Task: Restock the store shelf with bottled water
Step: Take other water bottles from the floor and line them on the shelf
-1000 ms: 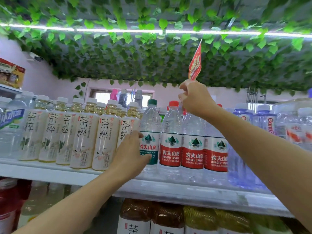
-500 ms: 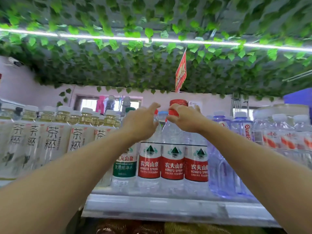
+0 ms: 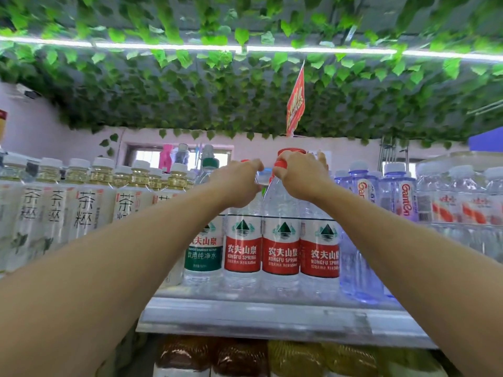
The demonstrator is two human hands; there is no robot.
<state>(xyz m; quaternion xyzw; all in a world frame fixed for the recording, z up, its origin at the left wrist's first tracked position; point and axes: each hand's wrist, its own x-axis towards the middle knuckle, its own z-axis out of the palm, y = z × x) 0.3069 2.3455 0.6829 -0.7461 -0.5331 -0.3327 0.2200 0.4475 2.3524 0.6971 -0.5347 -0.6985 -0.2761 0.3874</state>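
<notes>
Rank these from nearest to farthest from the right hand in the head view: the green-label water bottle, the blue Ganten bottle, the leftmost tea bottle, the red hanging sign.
1. Blue Ganten bottle, just right of the right hand.
2. Green-label water bottle, left, beyond the left hand; red hanging sign, above. Too close to call.
3. Leftmost tea bottle, far left of the shelf.

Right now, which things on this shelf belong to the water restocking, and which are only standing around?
Job: red-label water bottles; left hand and right hand at their caps; shelf.

Bystanders: green-label bottle; tea bottles; blue bottles; red sign; vines.
</notes>
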